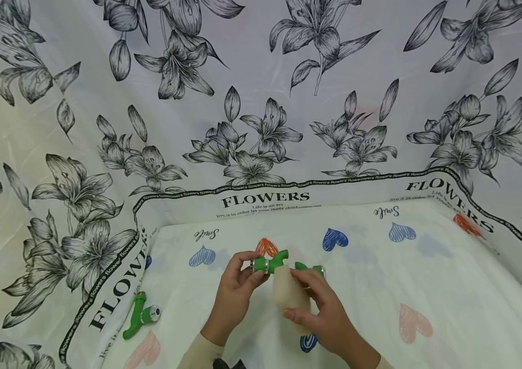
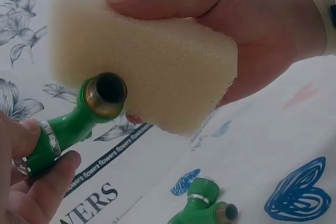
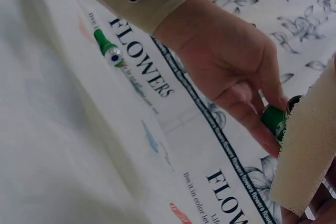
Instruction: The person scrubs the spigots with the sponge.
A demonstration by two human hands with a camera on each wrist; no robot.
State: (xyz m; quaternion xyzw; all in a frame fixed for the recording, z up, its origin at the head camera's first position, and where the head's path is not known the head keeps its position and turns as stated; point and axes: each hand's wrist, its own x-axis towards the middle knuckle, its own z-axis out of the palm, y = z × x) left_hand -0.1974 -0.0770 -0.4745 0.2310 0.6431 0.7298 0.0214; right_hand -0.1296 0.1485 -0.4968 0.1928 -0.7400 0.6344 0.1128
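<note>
My left hand [image 1: 232, 298] pinches a green plastic tap [image 1: 262, 264] by its silver-ringed end, thumb and fingers around it. In the left wrist view the brass threaded mouth of this green tap [image 2: 73, 124] faces the camera. My right hand [image 1: 327, 310] grips a thick cream sponge [image 1: 288, 296], thumb along one side and fingers on the other. The sponge [image 2: 157, 66] overlaps the tap's threaded end in that view; whether they touch I cannot tell. A second green tap [image 1: 318, 270] lies just behind my right hand, partly hidden by it.
A third green tap [image 1: 140, 316] lies at the left of the white heart-printed cloth [image 1: 357, 292], near the flower-printed curtain [image 1: 104, 266]. That curtain rises behind and on both sides of the surface.
</note>
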